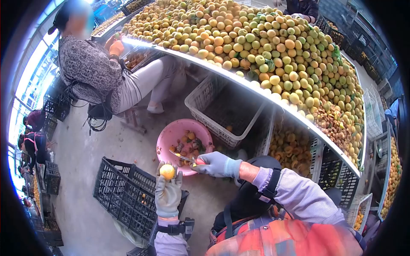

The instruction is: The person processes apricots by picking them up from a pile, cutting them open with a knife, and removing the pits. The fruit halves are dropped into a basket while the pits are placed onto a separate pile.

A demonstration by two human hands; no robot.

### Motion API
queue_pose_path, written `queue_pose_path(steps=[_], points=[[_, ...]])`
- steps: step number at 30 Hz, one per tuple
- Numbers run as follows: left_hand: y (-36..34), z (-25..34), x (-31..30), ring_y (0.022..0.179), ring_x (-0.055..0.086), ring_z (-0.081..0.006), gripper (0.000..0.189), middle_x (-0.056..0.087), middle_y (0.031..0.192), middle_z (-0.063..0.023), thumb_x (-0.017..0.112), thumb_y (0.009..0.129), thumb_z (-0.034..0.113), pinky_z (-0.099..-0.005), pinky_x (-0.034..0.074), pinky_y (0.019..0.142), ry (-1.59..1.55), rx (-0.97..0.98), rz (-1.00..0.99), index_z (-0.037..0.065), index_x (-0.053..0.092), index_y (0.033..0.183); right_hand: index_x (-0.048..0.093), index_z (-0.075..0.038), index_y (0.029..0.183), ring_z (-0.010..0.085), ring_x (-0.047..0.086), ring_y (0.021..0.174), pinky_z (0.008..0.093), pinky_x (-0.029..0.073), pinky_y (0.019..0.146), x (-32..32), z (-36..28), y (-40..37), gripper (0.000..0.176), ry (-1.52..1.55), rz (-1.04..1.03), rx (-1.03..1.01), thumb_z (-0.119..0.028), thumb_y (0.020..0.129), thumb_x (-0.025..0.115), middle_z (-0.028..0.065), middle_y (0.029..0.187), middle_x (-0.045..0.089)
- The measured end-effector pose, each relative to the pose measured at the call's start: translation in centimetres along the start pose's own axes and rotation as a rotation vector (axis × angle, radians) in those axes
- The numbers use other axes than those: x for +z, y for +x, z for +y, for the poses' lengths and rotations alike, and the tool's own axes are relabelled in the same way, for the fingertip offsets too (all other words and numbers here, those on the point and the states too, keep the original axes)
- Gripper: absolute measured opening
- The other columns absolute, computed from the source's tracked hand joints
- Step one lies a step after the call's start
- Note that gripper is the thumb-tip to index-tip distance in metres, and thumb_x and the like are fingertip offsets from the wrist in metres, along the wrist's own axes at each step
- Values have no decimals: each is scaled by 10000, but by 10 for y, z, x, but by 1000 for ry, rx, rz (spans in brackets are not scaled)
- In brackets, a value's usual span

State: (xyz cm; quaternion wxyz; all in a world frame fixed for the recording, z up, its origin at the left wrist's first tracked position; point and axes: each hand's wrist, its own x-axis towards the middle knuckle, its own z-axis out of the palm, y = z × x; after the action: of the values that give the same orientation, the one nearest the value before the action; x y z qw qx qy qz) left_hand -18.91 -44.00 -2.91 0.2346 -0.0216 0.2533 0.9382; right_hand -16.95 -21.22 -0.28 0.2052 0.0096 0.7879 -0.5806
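Note:
My left hand (pixel 168 194), in a pale glove, holds a yellow apricot (pixel 167 171) at its fingertips. My right hand (pixel 220 165), in a grey glove, is wrapped round the red handle of a knife (pixel 181 157). The thin metal blade points left, above the apricot and apart from it as far as I can see. Just beyond both hands a pink basin (pixel 164 133) stands on the floor, with apricots, dark scraps and some leaves in it. A table with a pale edge (pixel 239 80) bears a large heap of whole apricots (pixel 256 40).
A black plastic crate (pixel 124 187) lies beside my left arm. Under the table stand a grey crate (pixel 200 112) and a crate of halved apricots (pixel 290 147). A seated person (pixel 92 68) works at the left; another person's sleeve (pixel 304 7) shows across the table.

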Motion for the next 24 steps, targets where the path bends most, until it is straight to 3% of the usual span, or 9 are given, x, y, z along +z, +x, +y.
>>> queue_pose_path(steps=[1, 3, 5, 9, 11, 17, 24], points=[[2, 0, -2, 1202, 481, -238, 499, 476, 1331, -86, 565, 892, 127, -399, 386, 1033, 0, -3, 0, 102, 385, 1357, 557, -74, 773, 92, 438, 590, 244, 385, 566, 2, 1, -3, 373, 125, -5, 1, -429, 888, 566, 27, 662, 571], [7, -3, -5, 1188, 490, -237, 507, 480, 1321, -100, 566, 892, 122, -393, 391, 1030, 65, 36, -38, 96, 378, 1362, 538, -101, 739, 62, 431, 526, 219, 363, 496, 0, -8, -11, 385, 178, 27, -81, -451, 898, 544, -18, 635, 548], [9, -4, 13, 1147, 510, -224, 508, 507, 1273, -94, 575, 889, 130, -387, 406, 1014, 96, 44, -31, 94, 380, 1356, 544, -110, 747, 70, 464, 461, 233, 377, 442, -12, -44, -26, 378, 362, -51, 246, -459, 894, 545, -9, 577, 521], [25, -4, 23, 1111, 527, -226, 498, 533, 1214, -113, 575, 888, 126, -378, 430, 994, 104, 32, -9, 84, 390, 1348, 560, -109, 775, 75, 487, 457, 233, 383, 418, -13, -32, -27, 401, 434, -74, 170, -494, 883, 536, 14, 597, 550], [33, -5, 27, 1118, 523, -231, 480, 534, 1204, -122, 560, 890, 98, -371, 433, 995, 85, 39, -21, 61, 398, 1341, 564, -108, 794, 83, 475, 424, 233, 375, 401, -3, -5, -15, 424, 303, 74, 95, -521, 880, 523, 16, 568, 535], [35, -20, 52, 1117, 522, -227, 495, 540, 1175, -118, 563, 862, 39, -355, 431, 995, 175, 12, -108, 27, 397, 1328, 561, -114, 774, 80, 483, 434, 220, 386, 416, -18, -34, -41, 407, 425, -7, 148, -507, 876, 536, -7, 573, 539], [33, -31, 61, 1028, 561, -210, 561, 553, 1123, -90, 622, 801, 24, -351, 457, 931, 276, 27, -150, 43, 397, 1315, 562, -85, 796, 111, 542, 524, 273, 454, 524, -9, -12, -47, 370, 280, -14, -96, -446, 877, 563, 6, 660, 581]])
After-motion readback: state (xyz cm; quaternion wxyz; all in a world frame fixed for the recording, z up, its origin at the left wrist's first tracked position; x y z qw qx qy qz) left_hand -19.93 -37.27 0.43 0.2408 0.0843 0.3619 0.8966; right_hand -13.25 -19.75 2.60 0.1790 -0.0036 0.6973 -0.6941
